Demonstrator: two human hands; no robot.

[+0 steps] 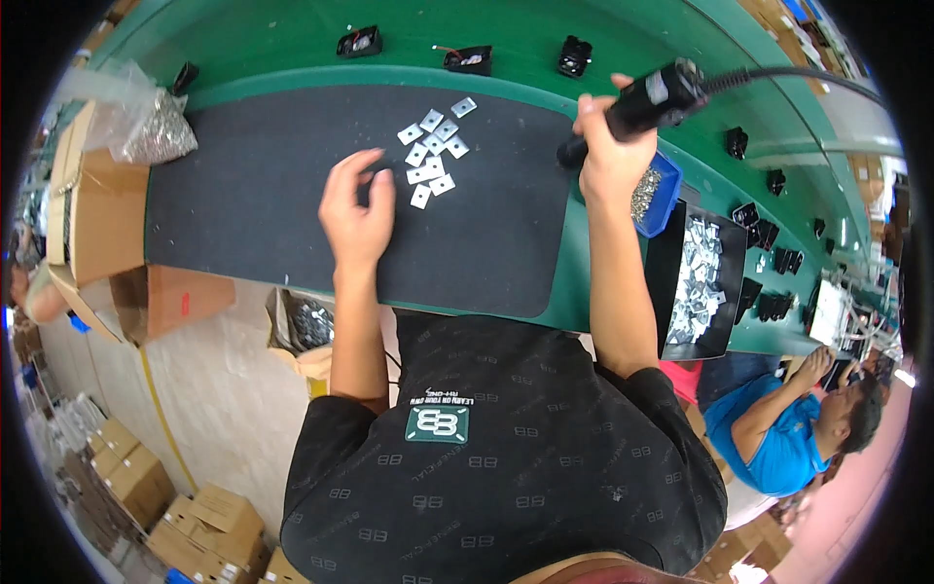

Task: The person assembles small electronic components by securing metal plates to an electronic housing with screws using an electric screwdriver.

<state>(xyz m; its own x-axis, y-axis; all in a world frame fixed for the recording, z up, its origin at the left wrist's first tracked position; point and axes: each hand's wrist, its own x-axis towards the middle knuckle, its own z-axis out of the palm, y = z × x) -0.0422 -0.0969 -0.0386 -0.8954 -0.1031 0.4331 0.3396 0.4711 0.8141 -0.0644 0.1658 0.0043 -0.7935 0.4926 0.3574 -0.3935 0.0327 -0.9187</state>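
Observation:
My right hand (615, 156) is wrapped round a black corded electric screwdriver (654, 101), held over the right end of the dark work mat (263, 185). The driver's narrow end points left, and its cable runs off to the upper right. My left hand (358, 212) is over the mat with thumb and fingers curved and apart; I see nothing between them. Just right of its fingertips lies a loose group of small silvery metal plates (435, 146), each with a dark hole. Some of the plates overlap.
A blue tray (669, 198) of small metal pieces and a black bin (665, 292) of metal parts stand to the right. Black housings (575, 56) line the green bench. At left are a cardboard box (109, 195) and a filled plastic bag (161, 133). A co-worker (769, 438) sits at right.

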